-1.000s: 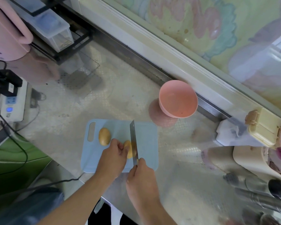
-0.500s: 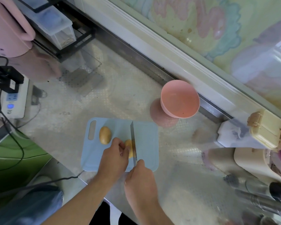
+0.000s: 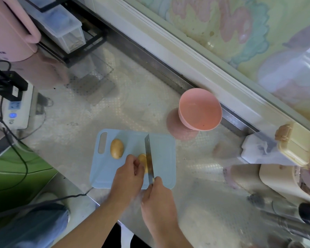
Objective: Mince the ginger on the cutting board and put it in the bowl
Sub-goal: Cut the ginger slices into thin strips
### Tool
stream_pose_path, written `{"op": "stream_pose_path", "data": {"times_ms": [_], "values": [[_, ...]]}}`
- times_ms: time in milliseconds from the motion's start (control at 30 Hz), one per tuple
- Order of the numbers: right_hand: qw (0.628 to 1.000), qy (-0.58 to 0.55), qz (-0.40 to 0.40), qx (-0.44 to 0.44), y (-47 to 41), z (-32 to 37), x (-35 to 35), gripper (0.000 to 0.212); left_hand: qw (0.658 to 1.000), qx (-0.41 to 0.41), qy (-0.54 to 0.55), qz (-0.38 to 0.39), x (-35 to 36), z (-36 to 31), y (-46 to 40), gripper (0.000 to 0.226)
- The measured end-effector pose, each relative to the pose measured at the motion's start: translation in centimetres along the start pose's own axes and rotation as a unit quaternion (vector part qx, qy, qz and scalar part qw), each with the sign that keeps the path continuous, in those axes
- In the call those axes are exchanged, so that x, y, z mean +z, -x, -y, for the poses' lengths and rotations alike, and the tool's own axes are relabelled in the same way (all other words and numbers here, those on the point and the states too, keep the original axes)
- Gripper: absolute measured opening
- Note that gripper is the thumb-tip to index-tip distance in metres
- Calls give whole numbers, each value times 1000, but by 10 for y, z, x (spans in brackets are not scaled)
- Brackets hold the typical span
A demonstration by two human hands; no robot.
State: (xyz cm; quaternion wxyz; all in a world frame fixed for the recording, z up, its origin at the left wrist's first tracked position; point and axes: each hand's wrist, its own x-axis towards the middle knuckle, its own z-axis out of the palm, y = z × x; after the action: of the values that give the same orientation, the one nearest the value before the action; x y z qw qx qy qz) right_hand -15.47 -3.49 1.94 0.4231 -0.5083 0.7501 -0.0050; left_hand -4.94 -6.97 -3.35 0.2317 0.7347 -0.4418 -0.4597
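Ginger (image 3: 142, 161) lies on the blue cutting board (image 3: 161, 154), long axis running near-to-far, pinned by the left hand's (image 3: 128, 174) curled fingers; the right hand (image 3: 157, 196) grips a knife (image 3: 149, 158) cutting it; a second piece (image 3: 116, 148) sits left; pink bowl (image 3: 200, 109) stands on the bench (image 3: 115, 111)

Head view: knife on ginger, blue cutting board, steel counter.

Left hand (image 3: 127, 178) curls over a ginger piece (image 3: 142, 159) on the cutting board (image 3: 166, 158); the right hand (image 3: 157, 196) grips the knife (image 3: 149, 154), blade edge-down against that piece. A second ginger piece (image 3: 116, 148) lies apart, near the board's handle slot. The pink bowl (image 3: 200, 109) stands off the board, far right. Power strip (image 3: 17, 108) at the left edge.
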Motion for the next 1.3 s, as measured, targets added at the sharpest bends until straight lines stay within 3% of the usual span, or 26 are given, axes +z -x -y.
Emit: {"op": "stream_pose_path", "data": {"times_ms": [400, 833, 1300], "values": [[1000, 19, 1, -7, -4, 7, 0, 7, 1000, 2, -19, 22, -5, -3, -4, 22], [999, 34, 12, 19, 5, 10, 6, 1, 1000, 5, -6, -30, 1, -8, 1, 18], [998, 41, 22, 30, 1, 20, -4, 3, 1000, 3, -17, -10, -1, -7, 0, 15]]}}
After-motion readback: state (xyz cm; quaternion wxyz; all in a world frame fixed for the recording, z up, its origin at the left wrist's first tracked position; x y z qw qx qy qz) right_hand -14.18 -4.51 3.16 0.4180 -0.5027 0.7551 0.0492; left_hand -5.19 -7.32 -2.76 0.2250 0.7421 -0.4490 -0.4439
